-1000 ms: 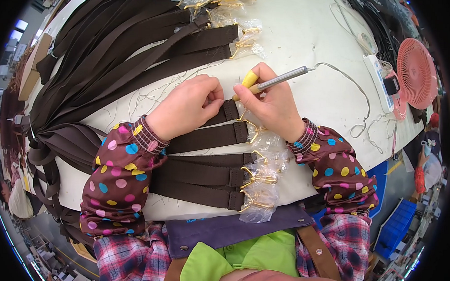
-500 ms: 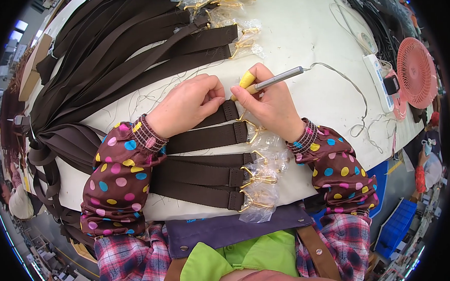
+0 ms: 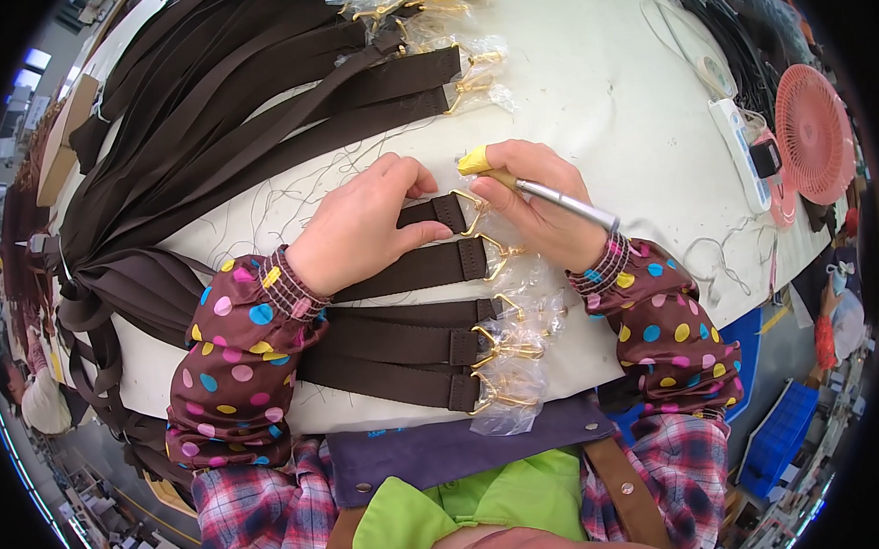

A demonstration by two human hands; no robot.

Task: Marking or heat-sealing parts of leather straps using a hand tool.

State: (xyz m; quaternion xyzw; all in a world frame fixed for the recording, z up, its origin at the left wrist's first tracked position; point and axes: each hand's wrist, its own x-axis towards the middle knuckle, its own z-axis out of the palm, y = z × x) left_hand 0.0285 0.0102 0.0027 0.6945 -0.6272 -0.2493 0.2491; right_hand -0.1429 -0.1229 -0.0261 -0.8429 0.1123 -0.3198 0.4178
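Right grip (image 3: pixel 538 196) is clasping a pen-shaped tool (image 3: pixel 573 206) | left grip (image 3: pixel 360 221) is gaping around one strap (image 3: pixel 447 214) | other straps (image 3: pixel 389 346) are lying either side, finished count not showing

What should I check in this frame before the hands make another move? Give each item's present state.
1. Pen-shaped tool held in the right hand: ok.
2. Yellow finger cover on the right index finger: ok.
3. Gold clip at the end of the strap by the left hand: ok.
4. Left hand gripping that strap: cannot tell.
5. Table free of loose threads: not ok.
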